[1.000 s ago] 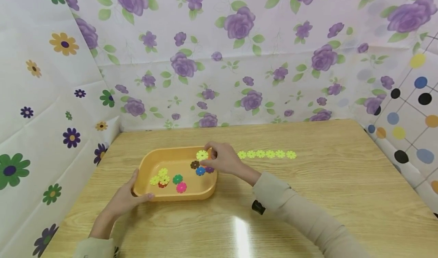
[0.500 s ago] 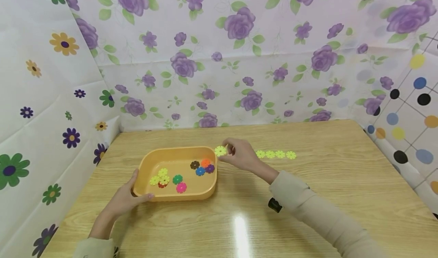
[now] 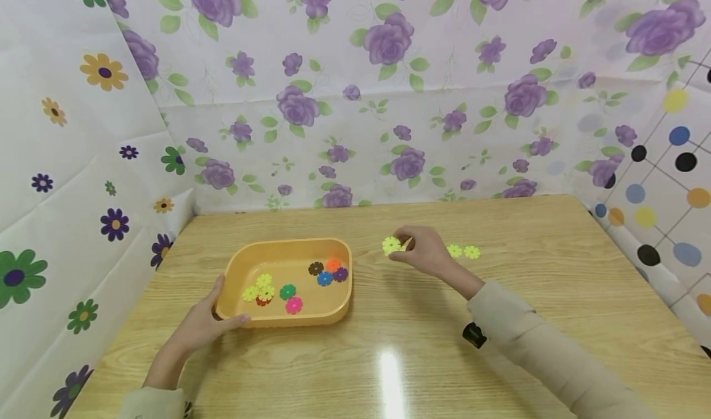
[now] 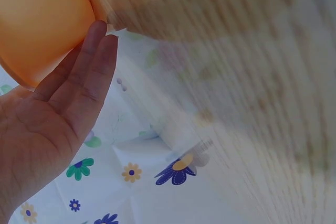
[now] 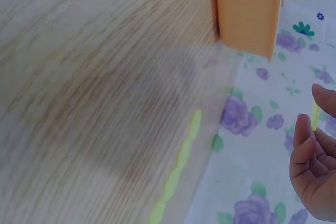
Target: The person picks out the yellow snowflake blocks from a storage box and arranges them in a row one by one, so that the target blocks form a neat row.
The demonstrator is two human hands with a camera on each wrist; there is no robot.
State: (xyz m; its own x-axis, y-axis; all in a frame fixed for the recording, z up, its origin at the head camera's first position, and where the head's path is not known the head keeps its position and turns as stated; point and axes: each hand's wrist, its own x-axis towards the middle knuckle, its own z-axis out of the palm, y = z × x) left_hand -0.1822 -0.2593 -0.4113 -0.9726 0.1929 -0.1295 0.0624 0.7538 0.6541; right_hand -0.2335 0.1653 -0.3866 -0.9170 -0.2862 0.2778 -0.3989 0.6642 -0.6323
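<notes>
In the head view my left hand (image 3: 200,320) grips the near-left corner of an orange plastic tray (image 3: 289,320), its thumb over the front rim and fingers along the outer left wall. Small flower-shaped discs lie inside: a yellow cluster (image 3: 265,292) partly over a red one, plus green, pink, brown, orange, blue and purple. My right hand (image 3: 424,250), right of the tray, pinches a yellow flower-shaped disc (image 3: 391,245) between thumb and fingertips, above the table. Behind that hand runs a row of yellow discs (image 3: 471,252), partly hidden; the right wrist view shows the row (image 5: 178,166) edge-on.
The wood-grain table (image 3: 533,320) extends right of the tray and in front of it. At its back stands a purple-flowered cloth (image 3: 355,98); patterned cloths hang at both sides. A dark device (image 3: 474,335) sits under my right wrist.
My right hand has moved from above the tray rightward over its rim with the yellow flower-shaped disc, now hiding more of the row. The left hand and tray have stayed in place.
</notes>
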